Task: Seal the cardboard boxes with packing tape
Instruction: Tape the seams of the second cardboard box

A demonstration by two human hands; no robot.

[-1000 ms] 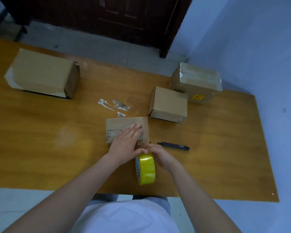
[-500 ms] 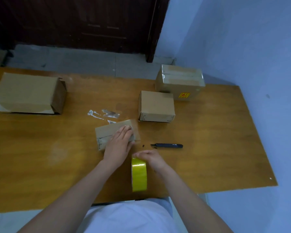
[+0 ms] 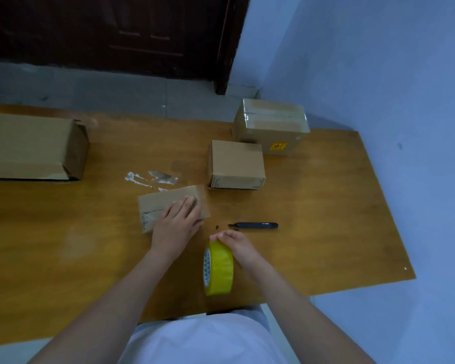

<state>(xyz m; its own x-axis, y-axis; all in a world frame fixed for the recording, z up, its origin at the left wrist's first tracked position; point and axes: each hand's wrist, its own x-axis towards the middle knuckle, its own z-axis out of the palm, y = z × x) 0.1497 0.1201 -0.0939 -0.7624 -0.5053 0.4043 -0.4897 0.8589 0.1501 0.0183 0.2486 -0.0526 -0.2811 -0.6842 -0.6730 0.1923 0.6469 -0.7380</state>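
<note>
A: While the left hand lay flat with straight fingers pressed on the small box, what was the right doing?

B: Right hand was curled over the top of the yellow tape roll, gripping it. Roll stood on edge on the table, just in front of the person's white shirt.

A: Forearms?

B: Both reached forward from the bottom edge, converging toward mid-table. Left wrist straight, right wrist bent down over the roll.

A: Other boxes?

B: Medium box just beyond the small one, taped box with a yellow label behind it at the far edge, long box far left.

A: Anything else?

B: Black pen-like tool right of the small box, apart from both hands. Tape scraps stuck beyond the small box.
</note>
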